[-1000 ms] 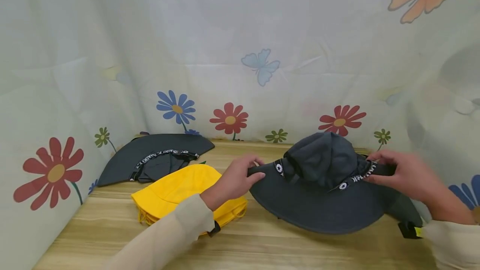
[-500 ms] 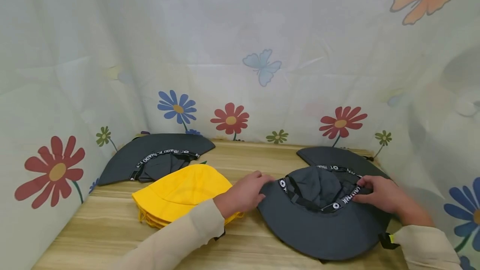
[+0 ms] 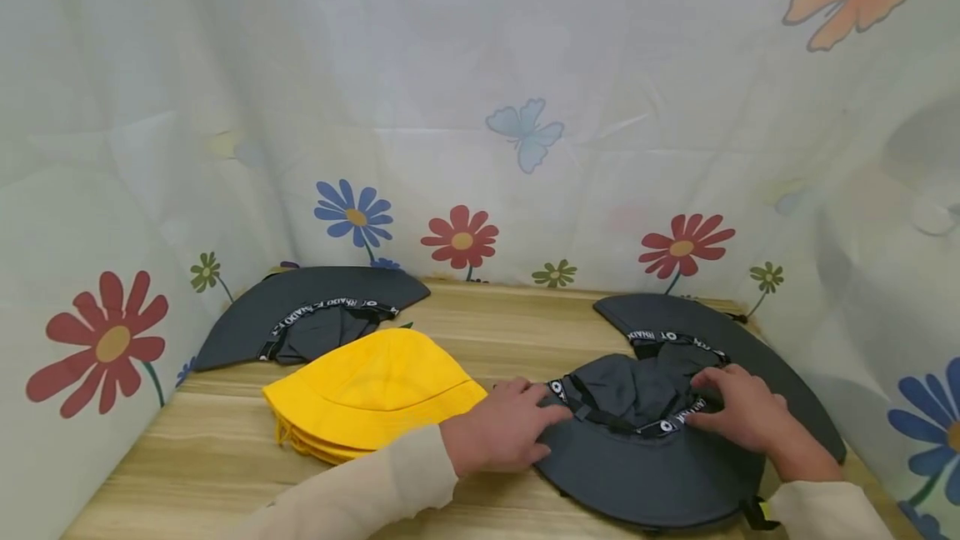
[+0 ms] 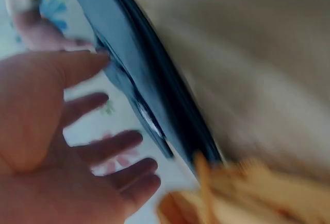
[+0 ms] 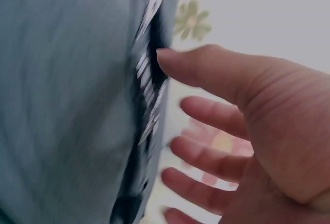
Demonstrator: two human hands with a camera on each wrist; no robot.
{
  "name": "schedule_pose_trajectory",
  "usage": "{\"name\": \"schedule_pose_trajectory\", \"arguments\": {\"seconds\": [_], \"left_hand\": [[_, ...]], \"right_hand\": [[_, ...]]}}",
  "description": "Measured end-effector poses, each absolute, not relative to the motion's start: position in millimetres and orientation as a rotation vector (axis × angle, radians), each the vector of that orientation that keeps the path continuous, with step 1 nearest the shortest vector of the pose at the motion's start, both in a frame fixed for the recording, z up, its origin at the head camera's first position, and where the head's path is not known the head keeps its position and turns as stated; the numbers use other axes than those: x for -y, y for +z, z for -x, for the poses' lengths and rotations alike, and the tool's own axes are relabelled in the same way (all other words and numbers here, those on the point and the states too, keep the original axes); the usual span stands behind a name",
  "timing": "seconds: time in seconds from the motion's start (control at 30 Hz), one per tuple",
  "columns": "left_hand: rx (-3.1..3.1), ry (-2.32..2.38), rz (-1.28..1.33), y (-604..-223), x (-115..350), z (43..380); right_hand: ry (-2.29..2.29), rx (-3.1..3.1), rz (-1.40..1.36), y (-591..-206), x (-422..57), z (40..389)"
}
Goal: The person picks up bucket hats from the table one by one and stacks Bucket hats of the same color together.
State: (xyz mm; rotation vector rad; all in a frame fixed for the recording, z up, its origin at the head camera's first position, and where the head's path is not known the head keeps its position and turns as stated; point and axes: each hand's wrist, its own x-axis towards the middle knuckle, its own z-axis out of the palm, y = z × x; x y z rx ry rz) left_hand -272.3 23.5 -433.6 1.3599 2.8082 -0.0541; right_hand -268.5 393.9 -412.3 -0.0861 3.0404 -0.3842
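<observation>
A dark grey wide-brimmed hat (image 3: 645,482) lies on the table at the front right, its crown sunk in and a lettered band round it. My left hand (image 3: 506,427) is at the left edge of its brim, fingers spread and relaxed. In the left wrist view that hand (image 4: 67,131) grips nothing. Over the right side of the crown, beside the band, is my right hand (image 3: 742,415); its fingers (image 5: 206,157) are loosely bent and parted in the right wrist view. A second dark hat (image 3: 787,373) lies partly under the first, behind it.
Stacked yellow bucket hats (image 3: 375,390) stand left of my left hand, partly hidden by my sleeve. Another dark hat (image 3: 322,282) lies at the back left. A flower-printed curtain (image 3: 420,90) encloses the wooden table (image 3: 510,315) at the back and sides.
The front dark hat, earlier held raised and tilted by both hands, came down onto the other dark hat and slid slightly toward me. Both hands have loosened from it.
</observation>
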Motion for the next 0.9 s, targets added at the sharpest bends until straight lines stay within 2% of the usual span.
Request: {"name": "schedule_pose_trajectory", "arguments": {"seconds": [0.1, 0.23, 0.53, 0.73, 0.9], "left_hand": [[-2.636, -0.071, -1.469, -431.3, -26.9, 256.8], [-2.500, -0.094, -1.434, -432.2, -31.1, 247.1], [-2.457, -0.126, -1.389, -437.9, -33.8, 253.2], [-2.478, -0.058, -1.463, -439.0, -25.9, 250.2], [-2.430, -0.019, -1.628, -442.5, -10.6, 236.5]], "right_hand": [[-0.442, -2.979, 0.205, -409.5, -376.7, 261.1], [-0.485, -2.836, 0.320, -409.9, -358.5, 253.7], [-0.540, -2.782, 0.389, -413.1, -357.1, 254.6], [-0.818, -2.803, 0.140, -405.0, -397.9, 266.1], [-0.661, -2.959, -0.171, -404.2, -454.6, 274.7]]}}
